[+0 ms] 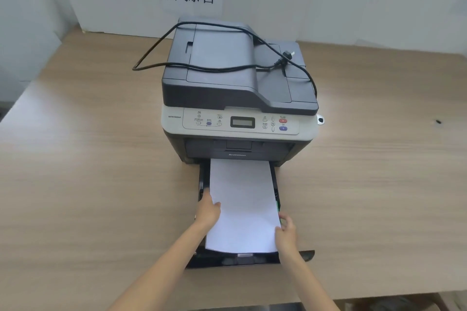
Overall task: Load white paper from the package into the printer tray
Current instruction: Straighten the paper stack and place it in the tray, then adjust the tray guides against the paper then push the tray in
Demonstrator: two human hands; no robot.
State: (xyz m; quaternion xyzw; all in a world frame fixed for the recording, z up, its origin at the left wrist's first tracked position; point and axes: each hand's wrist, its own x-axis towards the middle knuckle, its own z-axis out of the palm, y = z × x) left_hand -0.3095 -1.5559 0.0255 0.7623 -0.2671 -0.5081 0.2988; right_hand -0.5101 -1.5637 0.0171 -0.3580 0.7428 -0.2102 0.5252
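Holding a smooth white stack of paper (243,206) by both long edges over the pulled-out black plastic printer tray (202,259), far end slid under the grey-and-black boxy printer (238,98). Left hand (208,211) clasps the left edge, thumb on top; right hand (285,231) pinches the right edge, fingers curled. Tray floor mostly hidden beneath the sheets. Glossy black power cable (202,67) looped across the lid. Pale wood-grain laminate surface (101,159) underneath; control-panel labels too small to read.
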